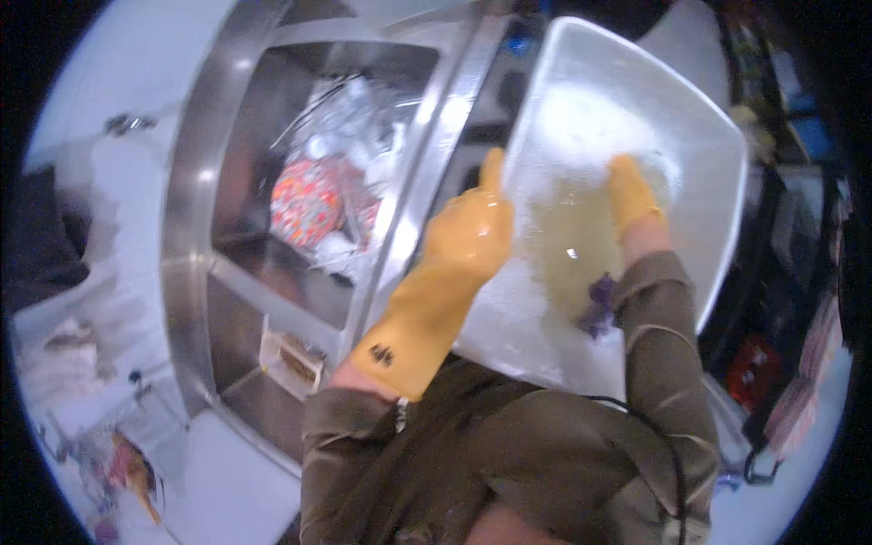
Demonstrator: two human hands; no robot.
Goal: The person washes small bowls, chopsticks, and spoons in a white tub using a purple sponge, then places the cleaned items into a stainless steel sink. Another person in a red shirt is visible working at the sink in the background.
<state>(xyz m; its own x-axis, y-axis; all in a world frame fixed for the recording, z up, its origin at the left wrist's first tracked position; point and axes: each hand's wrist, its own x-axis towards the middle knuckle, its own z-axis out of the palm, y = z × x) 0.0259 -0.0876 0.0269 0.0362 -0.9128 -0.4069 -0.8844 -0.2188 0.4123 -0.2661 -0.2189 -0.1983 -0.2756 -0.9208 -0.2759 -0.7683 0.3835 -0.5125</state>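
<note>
My left hand [470, 228], in a wet yellow rubber glove, is closed over the near-left rim of a large white plastic tub [723, 218]. One finger stretches along that rim. Inside the tub lies shallow, yellowish liquid [569, 231]. My right hand [633, 187], also in a yellow glove, reaches down into the tub near its right side. Its fingertips are hidden, so whether it holds anything is unclear. A purple item [601, 303], perhaps a cloth or scrubber, lies beside my right sleeve, partly covered by it.
Left of the tub stands a stainless steel sink [235, 136]. Its larger basin holds clear plastic items and a round, speckled multicoloured thing [304, 203]. A small pale container [293, 357] sits in the smaller basin. A red item [753, 371] is at the right.
</note>
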